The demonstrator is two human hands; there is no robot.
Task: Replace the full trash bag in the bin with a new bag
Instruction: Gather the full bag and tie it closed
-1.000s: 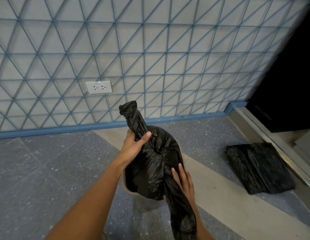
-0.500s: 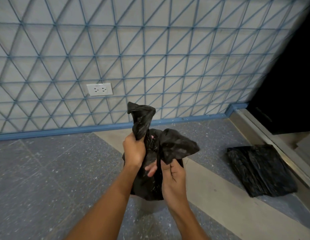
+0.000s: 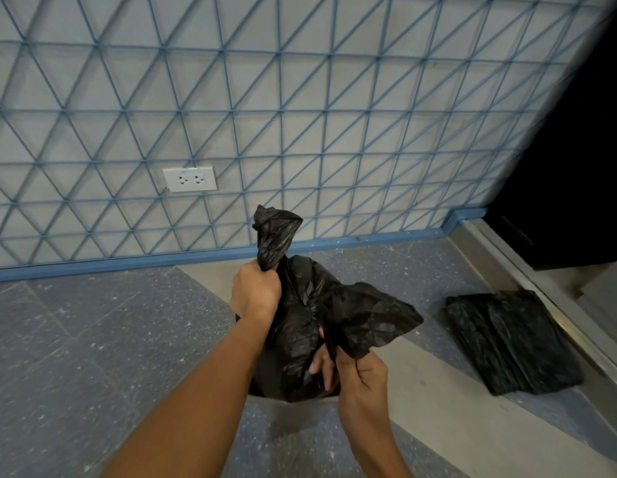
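- The full black trash bag (image 3: pixel 300 326) sits in the middle of the view, its lower part down inside the bin (image 3: pixel 293 403); only a thin grey sliver of the bin's rim shows at the bag's 6 o'clock.
- The left hand (image 3: pixel 255 293) is clenched in a fist round one gathered ear of the bag at its 11 o'clock; the twisted plastic stands up out of the fist.
- The right hand (image 3: pixel 355 370) pinches the other ear at the bag's 4 o'clock, thumb and curled fingers closed on the plastic, which flares out toward 2 o'clock.
- A folded black bag (image 3: pixel 510 339) lies flat on the floor (image 3: pixel 76 357) at 3 o'clock, well apart from the bin, its far edge just beside a metal door threshold (image 3: pixel 541 298).
- Open floor lies from 7 to 10 o'clock of the bin, and a paler strip runs between the bin and the folded bag.
- A tiled wall (image 3: pixel 300 98) with blue lines closes off 12 o'clock, near the bin; its blue skirting (image 3: pixel 127 262) meets the floor, and a white socket (image 3: pixel 189 179) sits at 11 o'clock.
- A dark doorway (image 3: pixel 576 167) bounds the space at 2 o'clock.
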